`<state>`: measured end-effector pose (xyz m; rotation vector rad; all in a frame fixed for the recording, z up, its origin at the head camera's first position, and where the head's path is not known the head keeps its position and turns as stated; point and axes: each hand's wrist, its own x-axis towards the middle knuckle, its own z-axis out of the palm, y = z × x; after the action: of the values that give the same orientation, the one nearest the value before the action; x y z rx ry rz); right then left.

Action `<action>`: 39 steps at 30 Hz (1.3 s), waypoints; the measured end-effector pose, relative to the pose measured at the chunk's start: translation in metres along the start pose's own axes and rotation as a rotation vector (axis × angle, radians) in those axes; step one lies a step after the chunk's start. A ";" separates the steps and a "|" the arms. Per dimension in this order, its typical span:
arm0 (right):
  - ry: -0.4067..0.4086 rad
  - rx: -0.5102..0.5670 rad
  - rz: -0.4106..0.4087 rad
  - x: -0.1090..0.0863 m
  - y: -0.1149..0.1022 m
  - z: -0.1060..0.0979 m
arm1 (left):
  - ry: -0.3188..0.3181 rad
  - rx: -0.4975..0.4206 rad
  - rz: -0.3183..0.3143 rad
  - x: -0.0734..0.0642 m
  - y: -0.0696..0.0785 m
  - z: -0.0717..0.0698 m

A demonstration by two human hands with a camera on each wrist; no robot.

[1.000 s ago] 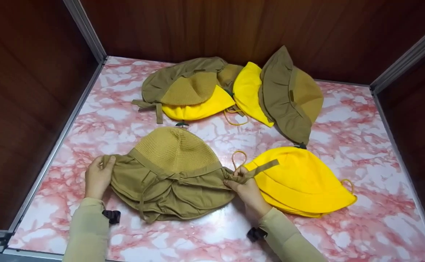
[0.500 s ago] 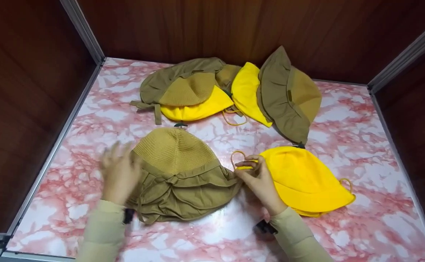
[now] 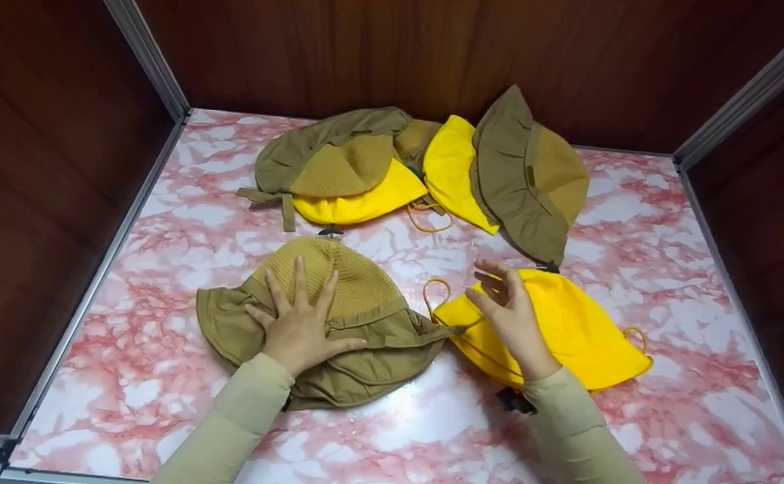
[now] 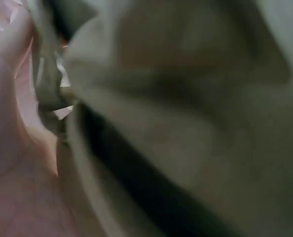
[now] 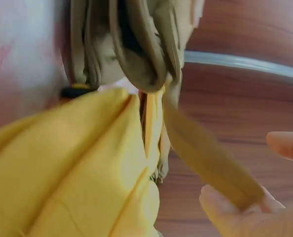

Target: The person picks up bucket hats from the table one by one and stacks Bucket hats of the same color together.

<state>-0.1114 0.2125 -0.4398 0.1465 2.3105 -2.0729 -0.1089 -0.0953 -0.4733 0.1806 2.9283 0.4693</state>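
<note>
Hat (image 3: 381,319) at lower left, beneath spread left hand (image 3: 297,329): press brim (image 3: 220,323) flat without crushing crown (image 3: 371,289). With right hand (image 3: 516,319), loosely spread beside strap (image 5: 210,153), lay strap straight.

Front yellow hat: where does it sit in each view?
Head: front yellow hat right of centre, partly behind the right hand.
Left wrist: not in view.
Right wrist: front yellow hat, lower left.
Shared landmark: front brown hat, in all three views.
</note>
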 end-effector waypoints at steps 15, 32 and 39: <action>0.095 0.103 -0.050 0.008 -0.024 -0.028 | -0.008 0.003 -0.037 0.038 -0.025 0.013; 0.297 0.665 0.002 0.064 -0.042 -0.117 | -0.055 -0.045 -0.001 0.031 -0.021 -0.011; 0.271 0.787 0.254 0.080 -0.028 -0.146 | -0.107 -0.130 0.027 0.025 -0.015 -0.031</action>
<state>-0.1876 0.3585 -0.4035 0.7245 1.3230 -2.7968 -0.1409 -0.1150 -0.4530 0.2212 2.7837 0.6310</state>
